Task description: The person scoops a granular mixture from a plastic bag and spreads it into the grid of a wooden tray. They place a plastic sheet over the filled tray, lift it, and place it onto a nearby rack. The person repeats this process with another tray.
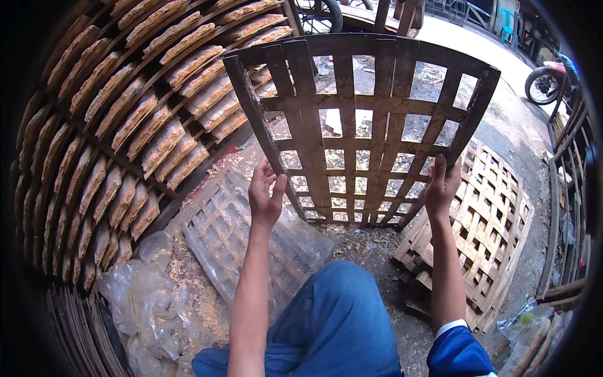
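A dark wooden lattice tray stands tilted upright in front of me, its lower edge at the ground. My left hand is at its left side rail, thumb on the near side and fingers partly hidden. My right hand grips the opposite rail, thumb towards me. Beneath my left forearm, another lattice tray lies on the ground, covered by a clear plastic sheet. Paler lattice trays are stacked beside my right forearm.
Tall racks on the left hold rows of pale, crumbly-edged slabs. Crumpled clear plastic lies at the lower left. Slatted wood borders the right side. A motorcycle and a teal chair stand farther off.
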Action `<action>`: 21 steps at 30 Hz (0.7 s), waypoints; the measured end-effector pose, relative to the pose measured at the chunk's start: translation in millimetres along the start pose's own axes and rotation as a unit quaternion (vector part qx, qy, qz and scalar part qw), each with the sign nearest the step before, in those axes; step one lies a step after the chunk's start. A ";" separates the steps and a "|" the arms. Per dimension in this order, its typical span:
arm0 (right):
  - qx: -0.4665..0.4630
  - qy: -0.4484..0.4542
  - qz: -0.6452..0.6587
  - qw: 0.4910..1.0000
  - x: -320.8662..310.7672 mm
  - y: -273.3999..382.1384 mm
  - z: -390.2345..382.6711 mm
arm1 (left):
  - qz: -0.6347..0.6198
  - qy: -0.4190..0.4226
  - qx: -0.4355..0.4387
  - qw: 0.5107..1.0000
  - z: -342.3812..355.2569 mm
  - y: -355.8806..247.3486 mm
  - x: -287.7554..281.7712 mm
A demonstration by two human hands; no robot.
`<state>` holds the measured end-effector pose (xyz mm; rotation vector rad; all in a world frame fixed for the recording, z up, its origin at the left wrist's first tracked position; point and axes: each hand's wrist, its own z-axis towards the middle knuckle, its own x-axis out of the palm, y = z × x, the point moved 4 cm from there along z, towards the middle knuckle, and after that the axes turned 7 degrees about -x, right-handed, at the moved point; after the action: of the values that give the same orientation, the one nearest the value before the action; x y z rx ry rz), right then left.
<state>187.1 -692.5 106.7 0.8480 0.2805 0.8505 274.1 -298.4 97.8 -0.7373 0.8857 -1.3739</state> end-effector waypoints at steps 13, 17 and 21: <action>-0.051 -0.017 -0.041 0.998 1.8 -0.4 3.2 | 0.177 0.031 0.052 0.982 64.4 -102.1 8.3; -0.039 -0.021 -0.043 0.998 1.7 7.5 3.0 | 0.190 0.041 0.048 0.980 61.5 -110.4 6.9; -0.057 -0.025 -0.042 0.997 2.9 3.1 2.8 | 0.176 0.035 0.090 0.980 59.8 -108.2 6.1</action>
<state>188.8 -690.7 111.2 0.7459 0.2196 0.7594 271.8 -316.4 220.2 -0.3736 0.8850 -1.1503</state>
